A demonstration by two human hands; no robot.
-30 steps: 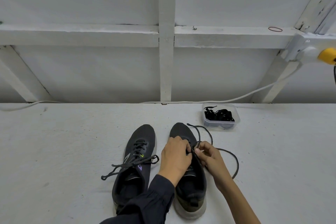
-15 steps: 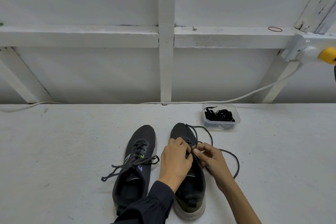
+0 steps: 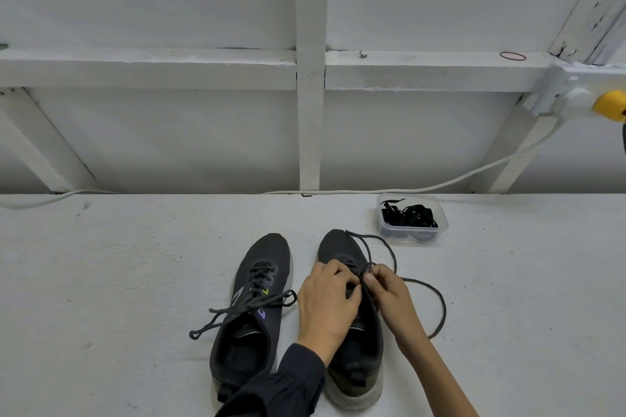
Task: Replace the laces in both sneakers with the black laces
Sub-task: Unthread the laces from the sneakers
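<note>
Two dark sneakers stand side by side on the white surface, toes away from me. The left sneaker (image 3: 250,308) has its dark lace threaded, with loose ends trailing left. On the right sneaker (image 3: 352,359), my left hand (image 3: 327,305) grips the upper over the eyelets. My right hand (image 3: 389,294) pinches the loosened dark lace (image 3: 437,308), which loops out to the right and over the toe. The eyelets are hidden under my fingers. A clear plastic tub (image 3: 440,223) behind the right sneaker holds a bundle of black laces (image 3: 408,217).
A white cable (image 3: 474,173) runs along the back edge of the surface to a white box with a yellow knob (image 3: 609,105). White framed wall beams rise behind. A red rubber band (image 3: 512,56) lies on the ledge.
Both hands shifted slightly on the right sneaker, my right hand drawing the lace through near the middle eyelets. The loose loop on the right changed shape a little.
</note>
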